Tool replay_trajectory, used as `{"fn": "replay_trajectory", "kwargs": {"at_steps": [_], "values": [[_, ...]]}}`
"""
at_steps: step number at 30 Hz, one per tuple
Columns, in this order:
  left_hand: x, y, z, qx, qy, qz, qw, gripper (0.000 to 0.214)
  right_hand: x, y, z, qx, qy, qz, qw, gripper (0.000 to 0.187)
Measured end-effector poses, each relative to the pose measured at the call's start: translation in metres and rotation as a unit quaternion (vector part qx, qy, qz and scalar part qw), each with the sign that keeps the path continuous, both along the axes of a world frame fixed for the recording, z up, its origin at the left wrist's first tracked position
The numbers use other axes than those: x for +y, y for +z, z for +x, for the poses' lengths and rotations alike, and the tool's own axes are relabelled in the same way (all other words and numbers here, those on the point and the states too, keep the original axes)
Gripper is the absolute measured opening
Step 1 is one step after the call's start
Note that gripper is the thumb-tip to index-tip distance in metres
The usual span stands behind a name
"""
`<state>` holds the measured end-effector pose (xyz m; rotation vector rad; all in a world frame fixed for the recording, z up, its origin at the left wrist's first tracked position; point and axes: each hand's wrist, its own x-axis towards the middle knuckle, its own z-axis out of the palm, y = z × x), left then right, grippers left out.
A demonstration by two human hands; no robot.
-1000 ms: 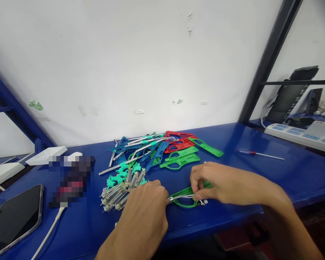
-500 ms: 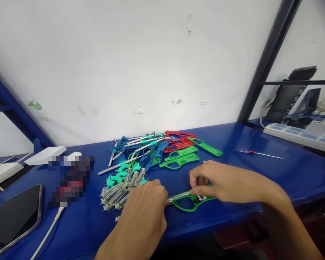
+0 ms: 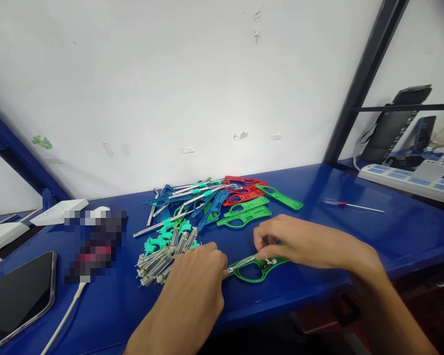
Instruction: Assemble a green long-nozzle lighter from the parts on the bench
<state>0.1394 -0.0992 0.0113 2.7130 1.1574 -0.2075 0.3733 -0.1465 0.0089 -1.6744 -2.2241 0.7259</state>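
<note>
Though slim, a green casing [image 3: 280, 259] with a rounded loop [image 3: 256, 280].

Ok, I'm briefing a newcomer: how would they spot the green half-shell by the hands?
On the blue table, find the bundle of clear cylinders. The green half-shell lies right of that, partly under the right hand. Unlike the paired green half-shells behind it, it has a silvery tube along it.

Counted: one held green lighter half-shell [image 3: 258, 280] at 5 o'clock, one screwdriver [image 3: 343, 204] at 3, one smartphone [image 3: 22, 293] at 8; piled translucent tanks [image 3: 166, 261] uncountable.
</note>
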Motion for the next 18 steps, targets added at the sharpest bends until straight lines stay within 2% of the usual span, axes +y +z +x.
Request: {"fn": "replay_trajectory", "kwargs": {"at_steps": [9, 18], "values": [[0.0049, -0.0034, -0.002, -0.017, 0.012, 0.001, 1.0, 0.026, 0.0043, 0.0015, -0.0019, 0.002, 0.002, -0.003, 1.0, 0.021], [0.0044, -0.0022, 0.0014, -0.002, 0.029, -0.004, 1.0, 0.024, 0.0071, -0.0046, -0.0017, 0.001, -0.02, -0.008, 1.0, 0.02]]}}
